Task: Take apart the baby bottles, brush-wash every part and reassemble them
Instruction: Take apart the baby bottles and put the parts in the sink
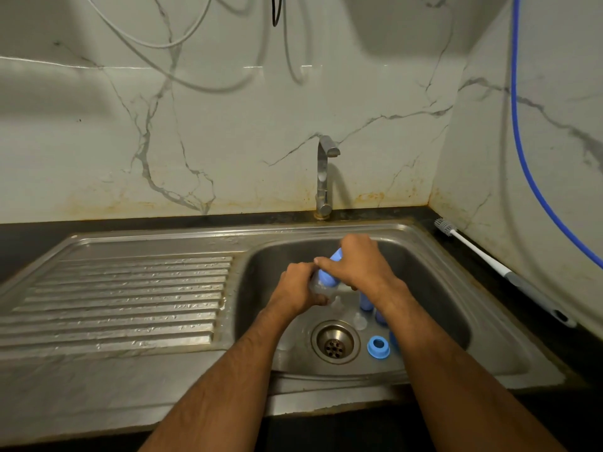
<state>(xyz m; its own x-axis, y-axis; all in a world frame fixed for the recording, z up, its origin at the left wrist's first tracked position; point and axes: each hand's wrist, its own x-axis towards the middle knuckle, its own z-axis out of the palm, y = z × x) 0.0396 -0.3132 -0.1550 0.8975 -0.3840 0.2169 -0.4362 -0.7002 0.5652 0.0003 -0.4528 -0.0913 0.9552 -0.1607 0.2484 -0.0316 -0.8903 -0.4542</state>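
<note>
Over the sink basin (434,308) I hold a baby bottle (321,282) with a clear body and a blue top. My left hand (298,288) grips the clear body from the left. My right hand (357,264) wraps round the blue cap end. In the basin lie a blue screw ring (378,347), a clear teat (359,321), another clear teat (337,303) and blue parts (366,303) partly hidden behind my right forearm. A bottle brush (496,265) with a white and grey handle lies on the dark counter at the right.
The tap (324,177) stands behind the basin with no water visible. The drain (335,342) is in the basin's middle front. A ribbed steel draining board (124,295) spreads to the left. A blue hose (528,164) hangs down the right wall.
</note>
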